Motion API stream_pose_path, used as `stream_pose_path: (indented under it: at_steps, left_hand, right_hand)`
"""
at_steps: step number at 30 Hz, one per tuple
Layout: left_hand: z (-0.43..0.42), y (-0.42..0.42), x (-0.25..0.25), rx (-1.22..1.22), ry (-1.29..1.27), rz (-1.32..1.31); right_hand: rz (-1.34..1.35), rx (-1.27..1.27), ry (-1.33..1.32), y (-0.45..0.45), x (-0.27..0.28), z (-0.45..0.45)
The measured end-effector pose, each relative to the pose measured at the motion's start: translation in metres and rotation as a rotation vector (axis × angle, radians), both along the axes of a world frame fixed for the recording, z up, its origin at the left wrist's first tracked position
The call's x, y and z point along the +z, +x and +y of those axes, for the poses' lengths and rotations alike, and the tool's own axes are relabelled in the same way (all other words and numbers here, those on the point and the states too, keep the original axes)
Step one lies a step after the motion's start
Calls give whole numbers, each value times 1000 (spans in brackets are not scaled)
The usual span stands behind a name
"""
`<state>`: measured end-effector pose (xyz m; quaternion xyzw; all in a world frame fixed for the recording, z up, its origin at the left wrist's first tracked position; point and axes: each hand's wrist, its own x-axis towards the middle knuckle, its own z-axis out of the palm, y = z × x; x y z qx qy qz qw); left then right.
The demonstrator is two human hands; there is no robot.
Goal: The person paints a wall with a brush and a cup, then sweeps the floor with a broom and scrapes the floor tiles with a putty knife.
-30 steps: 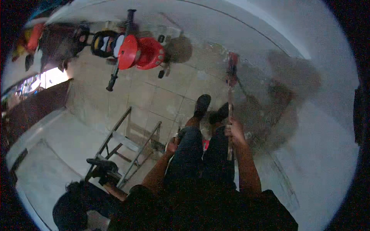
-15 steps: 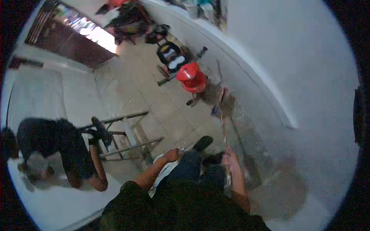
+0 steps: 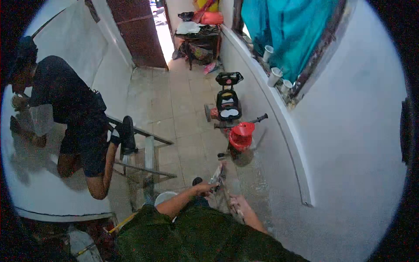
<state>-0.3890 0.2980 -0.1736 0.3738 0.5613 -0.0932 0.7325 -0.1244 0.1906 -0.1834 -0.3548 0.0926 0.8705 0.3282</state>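
My right hand (image 3: 237, 204) is closed around a thin long-handled tool (image 3: 225, 192) that slants up and away from me. Its head is small, pinkish and grey, and too blurred to name. Close beside that head is my left hand (image 3: 205, 188), fingers closed; a small greyish thing shows at its fingertips, and I cannot make out what it is. Below my left forearm, the rim of a white bucket (image 3: 165, 196) shows partly.
A person in dark clothes (image 3: 78, 105) kneels at left by a ladder (image 3: 150, 153). A ride-on toy with a red front (image 3: 241, 135) stands ahead near the right wall. Cups (image 3: 275, 76) line the window ledge; a cluttered small table (image 3: 198, 37) is by the door (image 3: 137, 32).
My view has turned and lifted, showing more window and doorway. The tool's head has come closer to me, and my left hand has moved in beside it.
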Motion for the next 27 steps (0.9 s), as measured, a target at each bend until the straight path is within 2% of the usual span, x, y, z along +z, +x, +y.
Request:
stream_pose_path:
  at_steps: [2, 3, 4, 6, 7, 9, 10, 11, 12, 13, 14, 16, 17, 18, 21, 22, 23, 24, 25, 26, 27]
  left_hand:
    - [11, -5, -48, 224, 58, -286]
    - [23, -36, -51, 237, -96, -444]
    - [37, -41, -56, 237, -103, -452]
    - [73, -46, -63, 581, 6, -261]
    - [91, -62, -18, 695, -85, -304]
    - [130, -94, 27, 761, -69, -198]
    - [144, -110, 36, 818, -36, -90]
    - [157, -130, 9, 825, -35, -80]
    - [177, -154, -43, 821, 42, -169]
    - [194, -170, -71, 813, 120, -259]
    - [206, -181, -63, 811, 121, -251]
    - [232, -200, -33, 766, 219, -73]
    - [246, -211, -37, 742, 191, -177]
    - [260, -218, -36, 744, 190, -163]
    - [309, -237, -10, 842, 130, -265]
    - [324, -243, 24, 822, 179, -351]
    - [328, -250, 37, 805, 203, -427]
    - [347, -251, -4, 991, 166, -625]
    - [383, -262, -31, 930, -20, -503]
    - [384, -266, -9, 896, 450, -565]
    - [421, -281, -5, 637, 364, -306]
  right_hand:
    - [-217, 91, 188, -64, 35, 52]
    - [-106, 83, 121, -90, 21, 81]
    - [4, 74, 53, -110, 3, 110]
    - [275, 225, 180, -141, 63, 156]
    - [270, 227, 171, -153, 83, 178]
    - [-924, 725, 818, -182, 113, 214]
    - [-1265, 721, 1066, -188, 140, 226]
    - [-1609, 685, 1312, -192, 180, 236]
    - [-1153, 647, 1392, -197, 271, 245]
    - [-685, 642, 1346, -202, 362, 255]
    - [-341, 650, 1484, -206, 408, 261]
    - [386, 674, 1791, -233, 458, 280]
    - [513, 607, 1855, -249, 466, 282]
    - [643, 536, 1919, -262, 468, 288]
    - [623, 393, 1938, -283, 461, 347]
    - [638, 384, 1924, -290, 460, 370]
    - [522, 115, 1773, -301, 458, 386]
    - [388, -133, 1587, -307, 458, 406]
    - [378, -144, 1522, -315, 463, 427]
    - [480, -156, 1457, -324, 471, 453]
    - [589, -166, 1376, -328, 467, 474]
